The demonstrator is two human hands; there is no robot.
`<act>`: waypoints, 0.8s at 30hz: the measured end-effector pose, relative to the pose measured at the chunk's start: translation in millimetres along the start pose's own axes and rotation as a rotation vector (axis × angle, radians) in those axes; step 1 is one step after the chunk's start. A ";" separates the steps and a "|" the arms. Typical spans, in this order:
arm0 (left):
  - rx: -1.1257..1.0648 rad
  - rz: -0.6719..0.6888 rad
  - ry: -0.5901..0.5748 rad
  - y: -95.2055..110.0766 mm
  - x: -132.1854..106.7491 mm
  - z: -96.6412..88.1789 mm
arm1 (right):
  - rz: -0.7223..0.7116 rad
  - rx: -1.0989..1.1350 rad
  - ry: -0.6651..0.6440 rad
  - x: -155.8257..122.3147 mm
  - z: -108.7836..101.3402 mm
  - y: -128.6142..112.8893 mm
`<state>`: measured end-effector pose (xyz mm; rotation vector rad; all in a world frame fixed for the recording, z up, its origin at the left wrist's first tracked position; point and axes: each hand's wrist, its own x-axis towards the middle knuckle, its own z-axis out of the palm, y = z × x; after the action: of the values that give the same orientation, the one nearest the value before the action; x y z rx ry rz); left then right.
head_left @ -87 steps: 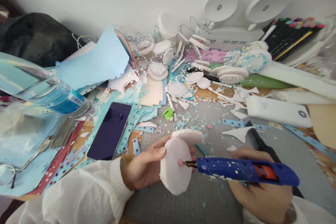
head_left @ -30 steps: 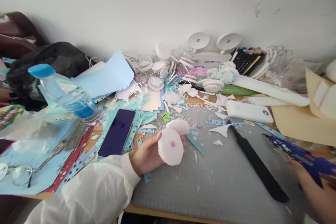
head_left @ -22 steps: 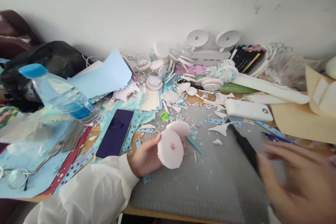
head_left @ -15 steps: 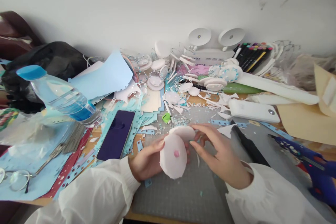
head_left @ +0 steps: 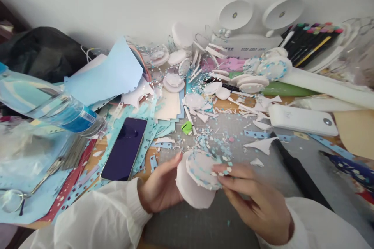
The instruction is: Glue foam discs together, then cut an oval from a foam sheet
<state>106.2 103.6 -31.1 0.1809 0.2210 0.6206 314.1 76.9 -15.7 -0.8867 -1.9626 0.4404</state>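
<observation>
My left hand [head_left: 160,184] is closed on the left edge of a thick white foam-like disc [head_left: 191,190] with a slightly uneven rim. In front of that disc is a smaller white disc [head_left: 201,166], its edge covered with tiny blue and white flower-shaped paper bits. The fingers of my right hand [head_left: 253,192] pinch this decorated disc at its right side. The two discs overlap; whether they touch I cannot tell. Below and behind them lies the grey cutting mat [head_left: 187,221], with loose paper bits [head_left: 214,144] scattered just beyond my hands.
A phone [head_left: 124,148] and a water bottle [head_left: 64,109] are on the left. More white discs [head_left: 173,81] crowd the back. On the right are a white power bank [head_left: 302,119], a black tool [head_left: 298,171] and a dark blue tool [head_left: 347,167]. Scissors [head_left: 49,173] lie far left.
The pink-spotted face has gone from sight. The decorated disc now shows in front of the larger disc, held by my right hand. The view has shifted closer, and bits lie spilled on the mat.
</observation>
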 end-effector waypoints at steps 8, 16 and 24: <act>-0.016 0.022 0.004 0.1 1.8 1.3 | -0.040 0.007 0.010 4.2 2.0 -1.6; 0.014 -0.004 0.012 0.4 0.7 -0.2 | -0.135 -0.089 0.025 5.7 3.2 -2.0; 0.025 -0.009 0.016 -0.3 1.9 1.3 | -0.219 -0.127 0.018 7.9 0.7 0.0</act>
<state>108.2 104.3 -30.2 0.1992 0.2449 0.6107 310.9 82.7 -11.4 -0.7396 -2.0615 0.1821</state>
